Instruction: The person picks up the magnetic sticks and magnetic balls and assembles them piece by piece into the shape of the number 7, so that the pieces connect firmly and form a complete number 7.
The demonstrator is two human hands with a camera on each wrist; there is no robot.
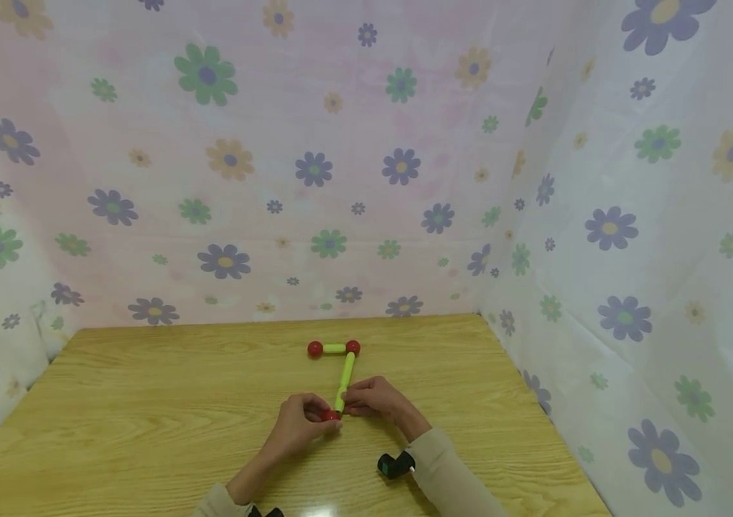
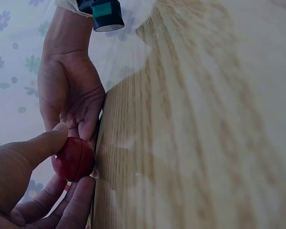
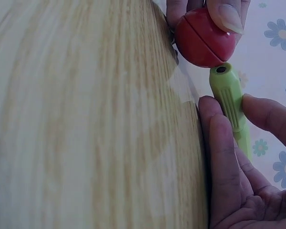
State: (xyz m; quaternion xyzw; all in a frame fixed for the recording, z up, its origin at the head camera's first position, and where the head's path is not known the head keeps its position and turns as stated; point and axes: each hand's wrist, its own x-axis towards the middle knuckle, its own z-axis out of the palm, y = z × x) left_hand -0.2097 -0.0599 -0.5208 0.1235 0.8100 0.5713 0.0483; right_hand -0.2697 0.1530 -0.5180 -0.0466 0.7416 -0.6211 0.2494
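My left hand (image 1: 297,429) pinches a red ball (image 2: 72,160) between thumb and fingers, low over the wood table. Opposite it, my right hand (image 1: 377,397) pinches a ribbed yellow-green magnetic rod (image 3: 227,98) near its end. That end shows a dark round tip right at the ball; whether the two touch I cannot tell. From there the yellow-green length (image 1: 347,370) runs away from me to a second red ball (image 1: 353,347). A short yellow-green rod (image 1: 334,349) joins this to a third red ball (image 1: 315,350) on the left.
The wood-grain table (image 1: 146,402) has its far edge against a flower-printed curtain (image 1: 263,237). Similar cloth (image 1: 683,301) hangs along the right side. A dark wrist camera (image 1: 395,465) sits on the right sleeve.
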